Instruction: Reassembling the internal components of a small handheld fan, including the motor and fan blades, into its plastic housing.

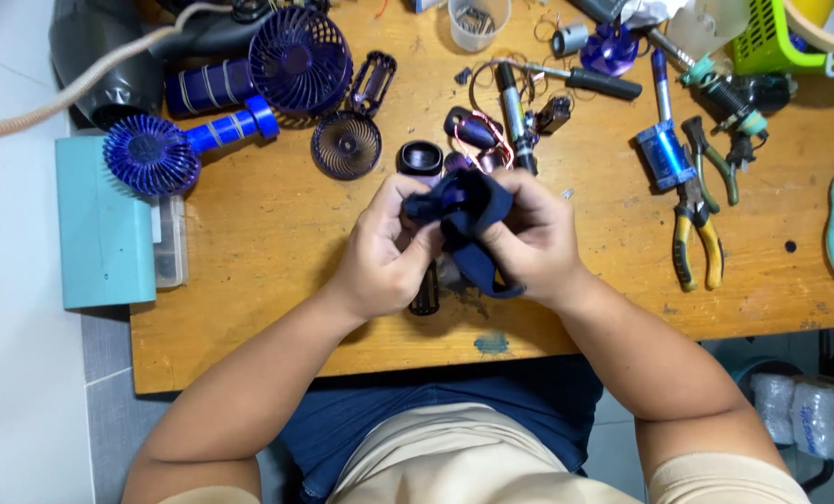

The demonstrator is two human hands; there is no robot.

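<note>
Over the middle of the wooden table (249, 243), my left hand (384, 252) and my right hand (533, 238) together grip a dark blue plastic fan part (463, 210). Thin red wires (491, 131) run from it toward small parts just behind it. A dark cylinder (424, 294) lies on the table under my left hand. My fingers hide much of the part.
Two blue handheld fans (151, 154) (295, 61) and a round grille (346, 145) lie at the back left. Pliers (697, 233), cutters (711, 159), a screwdriver (603, 82), a blue block (664, 154) sit right. A green basket (762, 42), a teal box (99, 224).
</note>
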